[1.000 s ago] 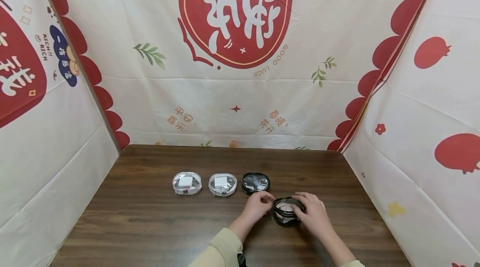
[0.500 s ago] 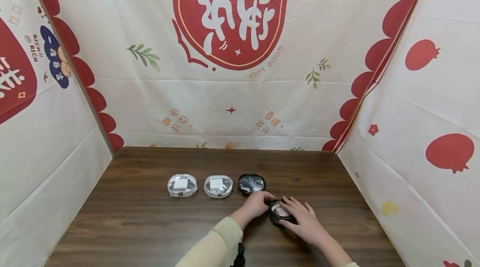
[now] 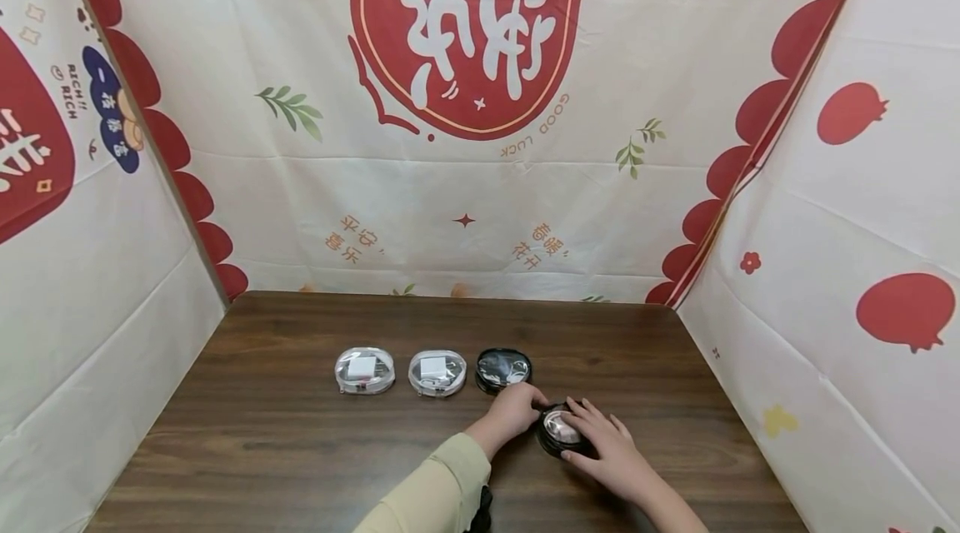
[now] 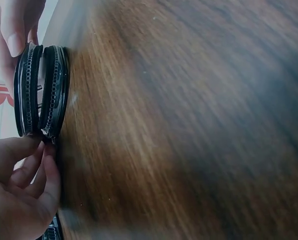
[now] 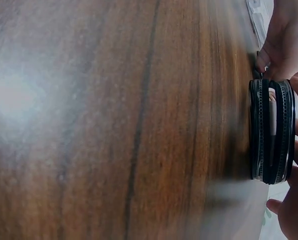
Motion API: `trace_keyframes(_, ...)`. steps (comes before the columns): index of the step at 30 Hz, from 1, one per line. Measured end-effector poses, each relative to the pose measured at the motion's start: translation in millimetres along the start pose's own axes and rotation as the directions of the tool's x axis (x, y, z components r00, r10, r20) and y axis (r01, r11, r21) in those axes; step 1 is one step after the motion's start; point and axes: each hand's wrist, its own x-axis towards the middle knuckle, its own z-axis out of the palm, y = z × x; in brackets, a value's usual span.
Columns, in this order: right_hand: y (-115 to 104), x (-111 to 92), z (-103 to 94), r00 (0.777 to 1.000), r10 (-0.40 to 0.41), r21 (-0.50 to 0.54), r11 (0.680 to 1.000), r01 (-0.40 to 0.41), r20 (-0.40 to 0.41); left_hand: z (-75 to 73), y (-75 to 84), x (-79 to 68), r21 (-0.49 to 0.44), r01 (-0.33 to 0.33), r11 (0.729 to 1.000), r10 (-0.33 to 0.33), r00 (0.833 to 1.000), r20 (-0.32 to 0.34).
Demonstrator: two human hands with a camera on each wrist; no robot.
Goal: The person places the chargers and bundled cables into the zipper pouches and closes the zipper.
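Observation:
A small round black zip pouch (image 3: 558,431) with a clear top lies flat on the table, its zipper gaping along the side. Inside shows a white cable (image 5: 272,112). My left hand (image 3: 513,412) pinches the pouch's zipper end between thumb and fingers; in the left wrist view, those fingertips (image 4: 48,152) meet where the two zipper rows come together. The zipper pull itself is hidden there. My right hand (image 3: 603,445) rests on the pouch's top with extended fingers, the thumb apart from its near edge in the right wrist view.
Behind the left hand lies another black clear-topped pouch (image 3: 503,370). To its left, in a row, are two clear pouches with white trim, a middle one (image 3: 437,373) and a left one (image 3: 364,371), each containing a white block. Printed cloth walls (image 3: 465,183) enclose the wooden table (image 3: 300,450).
The hands and open pouch have shifted slightly left from a second ago, and the pouch has turned. My left fingers have come to its zipper end. Over the last half second little moves.

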Motion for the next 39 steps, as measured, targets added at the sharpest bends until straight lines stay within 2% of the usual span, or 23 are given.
trace_keyframes(5, 2, -2, -0.1, 1.0, 0.008, 0.016, 1.0, -0.008, 0.007, -1.4, 1.3, -3.8, 0.042, -0.017, 0.999, 0.018, 1.0, -0.021)
trace_keyframes(12, 0, -1, -2.4, 1.0, 0.003, 0.023, 1.0, -0.003, 0.021, -4.3, 1.9, -5.0, 0.166, -0.036, 0.985, 0.041, 0.999, -0.026)
trace_keyframes(19, 0, -2, -2.4, 0.999, 0.008, 0.017, 1.0, -0.009, 0.039, -5.1, 3.6, -5.1, 0.342, -0.074, 0.937, 0.06, 0.997, 0.05)
trace_keyframes(27, 1, -4, -0.6, 0.999, 0.008, 0.005, 1.0, -0.008, 0.038, -8.2, 3.5, -9.8, 0.444, -0.13, 0.887, 0.117, 0.991, 0.057)
trace_keyframes(30, 2, -5, 0.8, 0.999, 0.01, -0.033, 0.999, -0.009, 0.034, -10.6, 2.3, -12.3, 0.448, -0.144, 0.883, 0.123, 0.99, 0.076)
trace_keyframes(35, 0, -7, 2.7, 1.0, -0.008, -0.136, 0.991, 0.012, 0.031, -15.6, -0.3, -15.2, 0.388, -0.183, 0.903, 0.162, 0.983, 0.088)
trace_keyframes(39, -1, -8, 4.8, 0.999, -0.029, -0.178, 0.984, 0.032, 0.018, -17.1, -2.8, -16.2, 0.328, -0.19, 0.925, 0.169, 0.981, 0.091)
